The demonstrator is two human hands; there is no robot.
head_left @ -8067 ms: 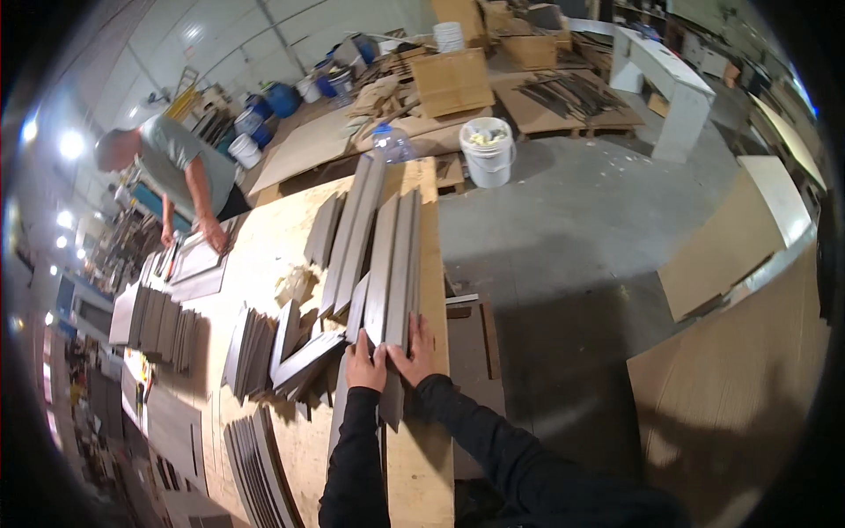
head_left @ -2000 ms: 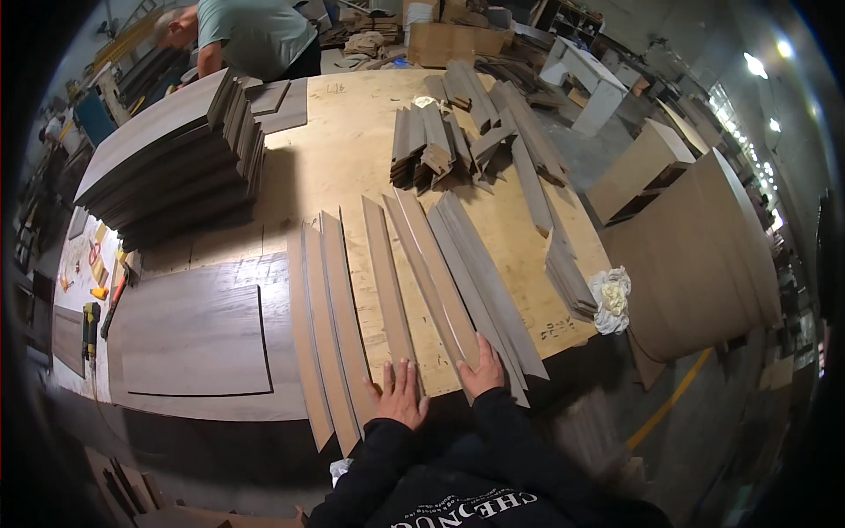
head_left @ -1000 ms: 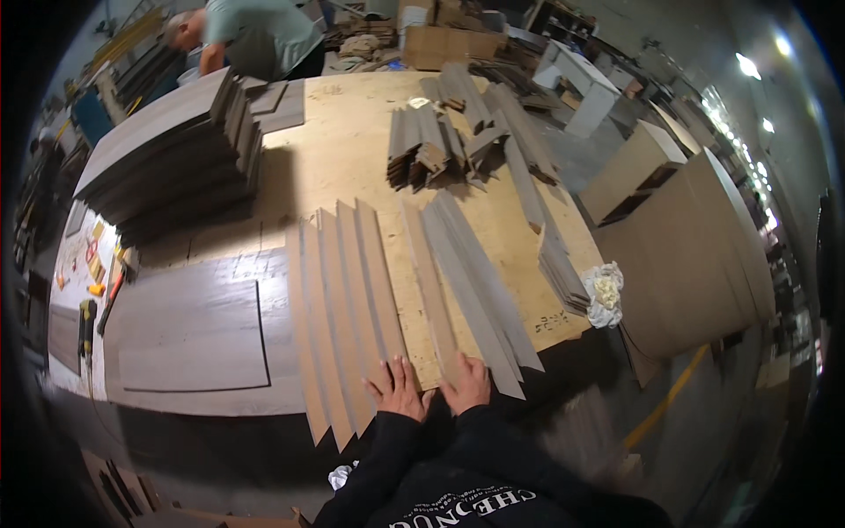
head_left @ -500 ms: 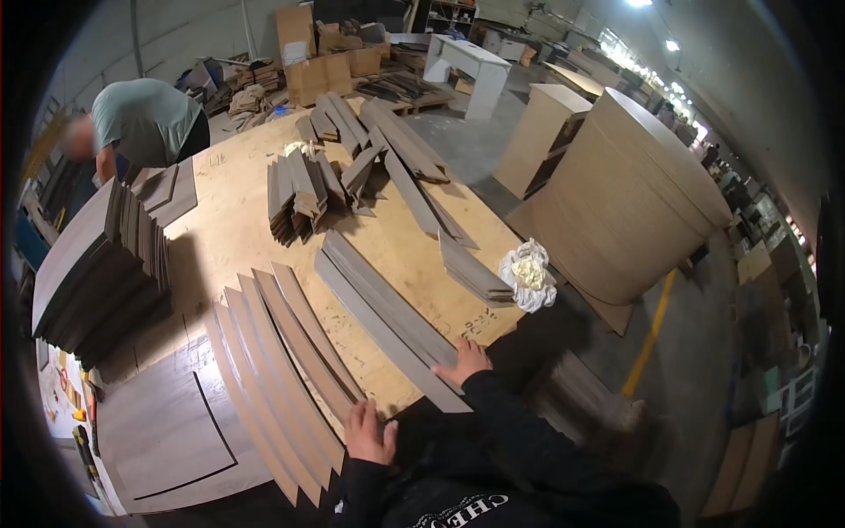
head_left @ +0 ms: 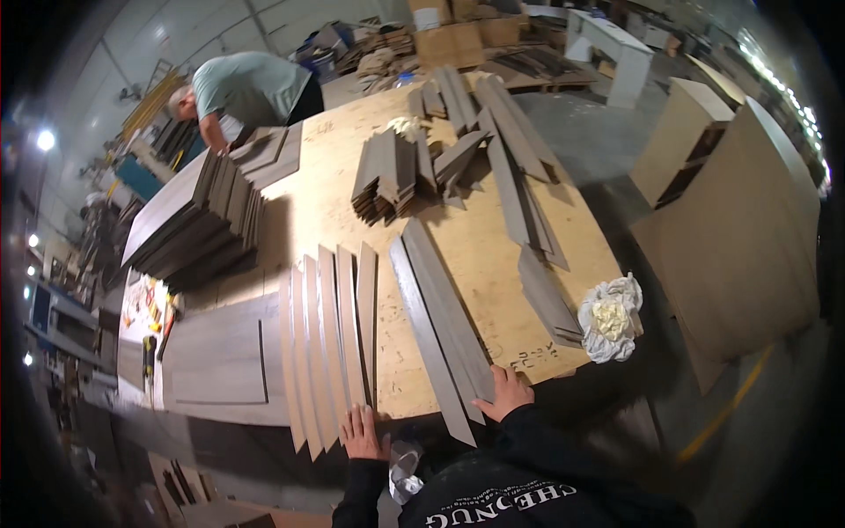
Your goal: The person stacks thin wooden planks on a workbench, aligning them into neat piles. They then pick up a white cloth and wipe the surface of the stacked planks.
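Several long, narrow wood strips [head_left: 327,334] with tan faces and slanted ends lie side by side on the plywood table. My left hand [head_left: 363,433] rests at the near end of the rightmost of these, fingers stretched out. To their right, two long grey boards [head_left: 446,317] lie against each other with pointed ends. My right hand [head_left: 508,393] touches the near right end of this pair, thumb apart from the fingers. Neither hand is closed round anything.
Left stands a tall stack of panels [head_left: 189,224] beside a flat grey panel [head_left: 211,352]. Mitred offcuts [head_left: 387,176] pile toward the back. A crumpled white cloth bundle [head_left: 610,321] sits at the right corner. A co-worker [head_left: 251,88] bends over the far left side.
My view has swung left, so the table and everything on it appear farther right. Both hands stay by the near ends of the same strips and boards.
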